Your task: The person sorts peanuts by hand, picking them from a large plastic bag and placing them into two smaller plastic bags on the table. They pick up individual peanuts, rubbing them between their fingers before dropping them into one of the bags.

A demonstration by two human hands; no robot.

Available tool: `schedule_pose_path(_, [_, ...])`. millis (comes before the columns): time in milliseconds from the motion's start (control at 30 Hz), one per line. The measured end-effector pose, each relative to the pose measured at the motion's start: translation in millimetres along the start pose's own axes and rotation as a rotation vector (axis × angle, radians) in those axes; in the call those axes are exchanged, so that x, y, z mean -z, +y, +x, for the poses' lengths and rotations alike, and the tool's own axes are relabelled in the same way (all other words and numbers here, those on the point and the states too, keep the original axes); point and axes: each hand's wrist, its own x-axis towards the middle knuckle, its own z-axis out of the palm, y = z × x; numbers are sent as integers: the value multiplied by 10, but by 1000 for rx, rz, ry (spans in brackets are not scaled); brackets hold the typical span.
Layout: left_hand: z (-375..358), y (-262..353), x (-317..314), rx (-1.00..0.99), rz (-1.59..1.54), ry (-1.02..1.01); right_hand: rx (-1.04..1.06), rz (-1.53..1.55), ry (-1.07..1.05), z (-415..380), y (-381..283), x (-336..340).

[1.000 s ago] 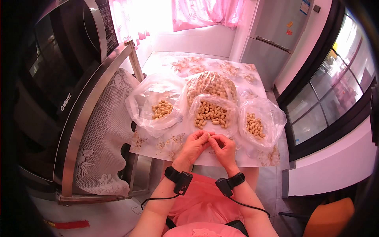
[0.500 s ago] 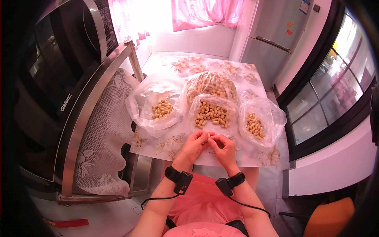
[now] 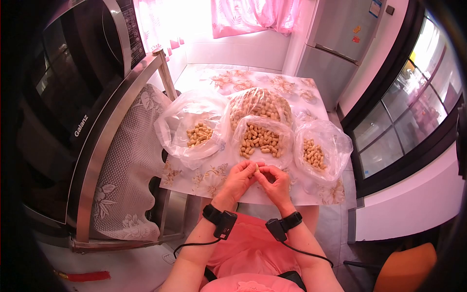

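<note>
My left hand (image 3: 241, 177) and my right hand (image 3: 276, 182) meet fingertip to fingertip just in front of the middle bag. Both are closed in a pinch on a small pale peanut (image 3: 257, 167), mostly covered by the fingers. Unshelled peanuts (image 3: 260, 139) lie in the open clear plastic bag (image 3: 288, 158) beyond my hands. To the left, another open bag (image 3: 170, 127) holds a small heap of peanuts (image 3: 199, 135). A third open bag (image 3: 338, 141) on the right has peanuts (image 3: 314, 155) too. Behind the middle one bulges a large, full bag of peanuts (image 3: 262, 103).
A floral cloth (image 3: 209, 182) covers the table. On the left, a black microwave (image 3: 68, 107) stands on a metal rack (image 3: 109, 141). A fridge (image 3: 326, 63) is at the back right, and an orange chair (image 3: 408, 267) at lower right. Cables run from both wrist straps.
The fingertips have shifted slightly around the peanut, and a bit more of it shows between them. The bags and their heaps look the same.
</note>
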Motion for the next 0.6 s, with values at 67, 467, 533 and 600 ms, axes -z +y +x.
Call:
schedule_pose_path(67, [4,-6,10,-12,-3,-19,-8,10,-3,1,-8,1])
schedule_pose_path(467, [18,-22,44,-4,-13,-30,-5,43,6,-5,30,-7])
schedule_pose_path(533, [19,-18,44,0,-13,-35,-3,43,7,-1,38,-11])
schedule_pose_path(600, [22,-17,51,4,-14,-39,-1,43,8,3,46,-12])
